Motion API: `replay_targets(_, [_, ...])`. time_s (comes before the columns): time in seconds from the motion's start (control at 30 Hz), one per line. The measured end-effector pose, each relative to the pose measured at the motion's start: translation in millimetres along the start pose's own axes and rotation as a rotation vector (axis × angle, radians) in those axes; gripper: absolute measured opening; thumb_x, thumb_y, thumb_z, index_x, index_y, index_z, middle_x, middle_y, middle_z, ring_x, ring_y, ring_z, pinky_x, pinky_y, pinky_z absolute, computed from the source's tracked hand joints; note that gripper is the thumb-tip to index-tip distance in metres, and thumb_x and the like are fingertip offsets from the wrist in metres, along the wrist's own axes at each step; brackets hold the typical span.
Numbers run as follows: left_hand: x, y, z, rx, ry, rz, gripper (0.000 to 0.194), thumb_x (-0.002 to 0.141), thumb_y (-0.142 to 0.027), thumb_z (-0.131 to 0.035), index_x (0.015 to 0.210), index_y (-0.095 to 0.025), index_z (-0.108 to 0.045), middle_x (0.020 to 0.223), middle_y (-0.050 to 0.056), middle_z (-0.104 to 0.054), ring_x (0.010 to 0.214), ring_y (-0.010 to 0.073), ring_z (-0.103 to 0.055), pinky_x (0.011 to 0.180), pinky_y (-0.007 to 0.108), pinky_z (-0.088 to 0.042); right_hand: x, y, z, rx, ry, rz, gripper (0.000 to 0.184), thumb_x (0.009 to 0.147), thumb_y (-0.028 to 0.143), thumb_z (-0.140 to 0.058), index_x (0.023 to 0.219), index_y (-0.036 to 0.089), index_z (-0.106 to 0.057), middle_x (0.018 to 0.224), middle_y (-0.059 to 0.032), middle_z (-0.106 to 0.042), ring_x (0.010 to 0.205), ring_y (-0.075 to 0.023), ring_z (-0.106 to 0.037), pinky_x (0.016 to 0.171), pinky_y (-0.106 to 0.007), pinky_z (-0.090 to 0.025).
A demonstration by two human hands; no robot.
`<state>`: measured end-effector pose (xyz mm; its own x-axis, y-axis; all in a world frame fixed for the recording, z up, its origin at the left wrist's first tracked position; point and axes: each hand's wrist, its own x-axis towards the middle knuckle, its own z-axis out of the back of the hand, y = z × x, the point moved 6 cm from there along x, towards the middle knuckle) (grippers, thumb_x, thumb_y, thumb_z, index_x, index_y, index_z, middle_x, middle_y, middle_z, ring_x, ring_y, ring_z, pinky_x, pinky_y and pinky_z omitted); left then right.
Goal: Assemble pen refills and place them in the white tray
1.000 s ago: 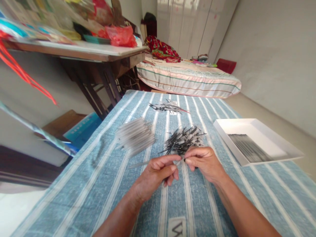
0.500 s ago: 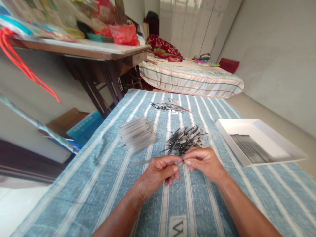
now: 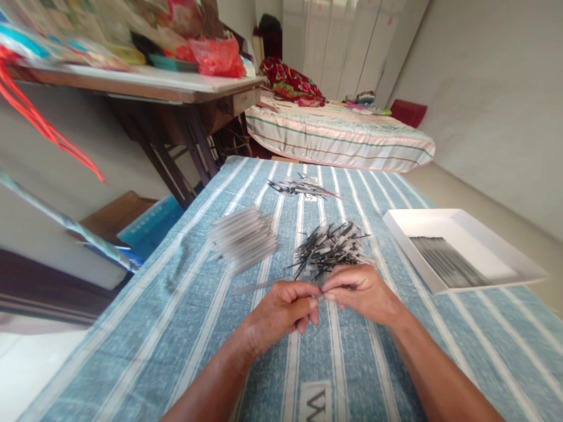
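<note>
My left hand (image 3: 288, 308) pinches a thin, translucent grey stick (image 3: 253, 287), whose long end points left over the cloth. Its other end runs to my right hand (image 3: 358, 293), which is closed with fingertips meeting those of the left. What the right fingertips grip is too small to make out. Just beyond them lies a loose heap of short black and whitish pieces (image 3: 329, 246). To the left is a bundle of pale grey sticks (image 3: 244, 239), laid side by side. A white open box (image 3: 479, 234) on the right holds a row of dark thin sticks (image 3: 444, 261).
The table has a blue striped cloth (image 3: 197, 340). Farther back on it lies a smaller scatter of black and white pieces (image 3: 301, 187). A cluttered wooden table (image 3: 176, 85) stands at the left, with red cords (image 3: 48, 126) hanging nearby. A bed (image 3: 343, 135) is behind.
My right hand has shifted slightly left, and its fingertips are closer against the left ones. The left hand keeps its grip on the stick, nearly in place.
</note>
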<state>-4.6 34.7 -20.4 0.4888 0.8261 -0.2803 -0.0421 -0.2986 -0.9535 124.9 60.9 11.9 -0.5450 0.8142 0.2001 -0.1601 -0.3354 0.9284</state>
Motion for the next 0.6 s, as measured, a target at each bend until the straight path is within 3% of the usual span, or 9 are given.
replay_targets(0.2, [0.6,-1.1,1.8,-0.026,-0.055,0.016,0.022,0.075,-0.029,-0.058,0.089,-0.014,-0.066,0.060,0.001,-0.063,0.043,0.0068,-0.044,0.041,0.020,-0.026,-3.2,-17.3,1.5,0.095,-0.046,-0.143,0.017,0.071,0.032,-0.069,0.078,0.017,-0.068,0.062,0.0017,-0.059,0.045,-0.0062,-0.051,0.043,-0.018,-0.045])
replay_targets(0.37, [0.0,-0.6,1.1,-0.031,-0.067,0.025,0.021,0.074,-0.025,-0.057,0.089,-0.013,-0.066,0.060,0.000,-0.062,0.042,0.0067,-0.043,0.041,0.020,-0.027,-5.1,-16.7,0.0,0.120,0.037,-0.128,0.013,0.074,0.028,-0.066,0.081,0.017,-0.069,0.067,0.0009,-0.061,0.046,-0.0067,-0.054,0.044,-0.019,-0.045])
replay_targets(0.6, [1.1,2.3,2.3,0.064,-0.037,0.019,0.019,0.077,-0.024,-0.054,0.087,-0.014,-0.066,0.060,-0.001,-0.060,0.044,0.0067,-0.043,0.042,0.020,-0.030,-4.5,-15.2,1.1,-0.006,0.027,-0.118,0.012,0.074,0.028,-0.065,0.074,0.016,-0.068,0.058,0.0026,-0.058,0.042,-0.0073,-0.053,0.041,-0.019,-0.041])
